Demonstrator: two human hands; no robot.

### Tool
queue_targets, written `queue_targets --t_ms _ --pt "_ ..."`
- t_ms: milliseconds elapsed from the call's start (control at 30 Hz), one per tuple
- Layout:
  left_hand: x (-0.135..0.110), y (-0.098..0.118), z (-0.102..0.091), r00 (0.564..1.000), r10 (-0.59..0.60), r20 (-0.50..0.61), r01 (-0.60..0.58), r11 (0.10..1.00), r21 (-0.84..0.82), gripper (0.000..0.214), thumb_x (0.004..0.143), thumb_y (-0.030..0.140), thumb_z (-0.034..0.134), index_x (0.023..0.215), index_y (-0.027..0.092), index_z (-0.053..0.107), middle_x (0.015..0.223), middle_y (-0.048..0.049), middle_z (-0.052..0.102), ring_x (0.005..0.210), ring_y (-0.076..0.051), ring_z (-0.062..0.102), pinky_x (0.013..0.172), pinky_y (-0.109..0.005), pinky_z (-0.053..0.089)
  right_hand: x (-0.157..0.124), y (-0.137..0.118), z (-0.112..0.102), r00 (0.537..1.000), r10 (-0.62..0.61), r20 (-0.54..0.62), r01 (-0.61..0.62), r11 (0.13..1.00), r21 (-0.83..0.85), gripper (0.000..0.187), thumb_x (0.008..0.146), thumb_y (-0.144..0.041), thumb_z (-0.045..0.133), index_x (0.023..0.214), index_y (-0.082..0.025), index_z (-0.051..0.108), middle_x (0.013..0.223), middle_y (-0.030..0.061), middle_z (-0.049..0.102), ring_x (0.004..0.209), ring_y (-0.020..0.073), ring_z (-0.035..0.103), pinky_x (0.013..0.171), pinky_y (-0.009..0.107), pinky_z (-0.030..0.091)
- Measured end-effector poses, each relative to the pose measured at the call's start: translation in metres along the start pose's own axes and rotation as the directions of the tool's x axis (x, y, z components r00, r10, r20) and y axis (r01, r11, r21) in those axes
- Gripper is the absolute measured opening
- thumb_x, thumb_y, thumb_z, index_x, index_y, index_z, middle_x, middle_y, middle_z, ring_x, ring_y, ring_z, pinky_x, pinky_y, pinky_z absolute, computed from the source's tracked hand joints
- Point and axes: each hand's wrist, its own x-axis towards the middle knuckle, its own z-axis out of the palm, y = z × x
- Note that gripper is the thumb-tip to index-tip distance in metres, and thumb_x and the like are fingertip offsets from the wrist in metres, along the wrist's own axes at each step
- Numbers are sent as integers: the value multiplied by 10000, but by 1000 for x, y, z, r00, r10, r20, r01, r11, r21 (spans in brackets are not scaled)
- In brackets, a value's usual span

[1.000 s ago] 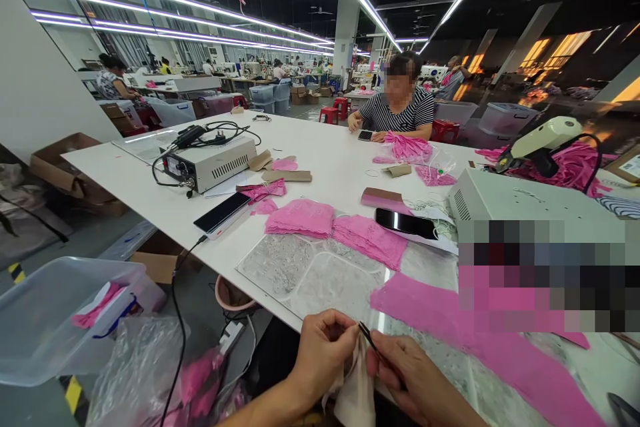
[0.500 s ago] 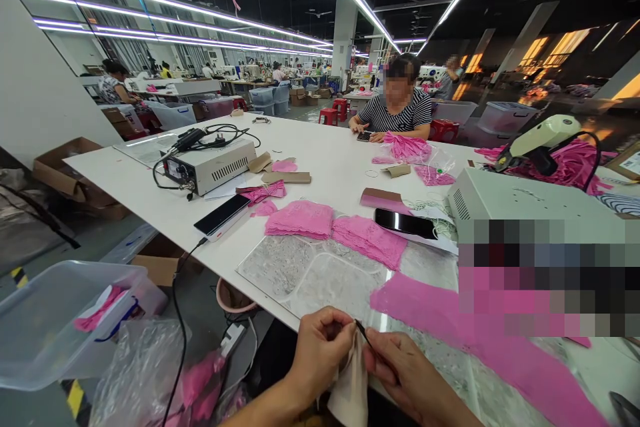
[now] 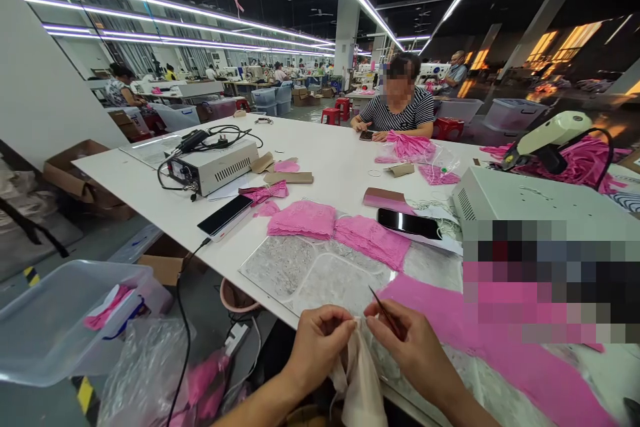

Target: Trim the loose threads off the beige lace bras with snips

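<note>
My left hand (image 3: 325, 347) pinches the top edge of a beige cloth piece (image 3: 361, 383) between thumb and forefinger. The cloth hangs down from there over the table's near edge. Beside it, my right hand (image 3: 417, 350) is closed around a slim, dark pointed tool (image 3: 384, 310), perhaps tweezers, whose tip points up and left, away from the cloth. The right thumb and forefinger are close to the cloth's top edge; whether they grip it I cannot tell. Under and beyond my right hand lies a long strip of pink fabric (image 3: 500, 347).
Stacked pink lace pieces (image 3: 303, 219) and a black phone (image 3: 407, 223) lie farther back. A metal box with a cable (image 3: 215, 167) stands left, a pale green machine (image 3: 540, 197) right. A person in stripes (image 3: 400, 110) sits opposite. Left below is a clear plastic bin (image 3: 75, 333).
The pointed tool has swung from the cloth's top edge to point up and left, now held back in my right hand. The right fingertips have risen toward the cloth's top edge.
</note>
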Motion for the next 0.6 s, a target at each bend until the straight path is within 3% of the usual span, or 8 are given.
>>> queue_targets --t_ms 67,133,333,433,600 --pt "-1 -1 -1 1000 17 -6 -16 1000 24 131 676 253 657 646 129 686 592 -23 643 555 -118 536 555 -196 418 0 -1 3 999 -20 35 24 993 -117 221 739 -350 560 626 -162 585 511 -71 326 501 107 315 467 233 250" --pt "-2 -2 -1 999 32 -11 -32 998 51 123 683 241 648 646 128 682 586 -21 632 541 -114 526 534 -192 410 2 -3 7 997 -13 74 22 992 -126 211 738 -317 534 595 -165 570 504 -69 333 495 107 310 464 235 241" --pt "-6 -2 0 995 99 -10 -97 990 106 94 689 178 602 617 130 641 563 -5 568 516 -95 469 493 -180 374 11 -4 14 999 7 34 -9 999 49 124 608 -198 545 495 -179 497 467 -71 362 485 100 320 459 228 243" --pt "-8 -1 3 990 123 -62 -119 990 74 76 671 156 583 603 136 610 582 -2 550 543 -101 471 520 -187 383 9 1 21 1000 11 -29 -9 996 87 117 630 -229 525 530 -182 486 505 -58 399 511 108 349 479 230 291" --pt "-11 1 12 991 67 -114 -75 995 -63 69 657 185 606 609 136 601 581 2 550 562 -106 476 555 -201 396 2 13 39 980 151 -127 -83 899 431 174 614 -298 599 549 -184 483 503 -63 405 475 97 351 458 227 323"
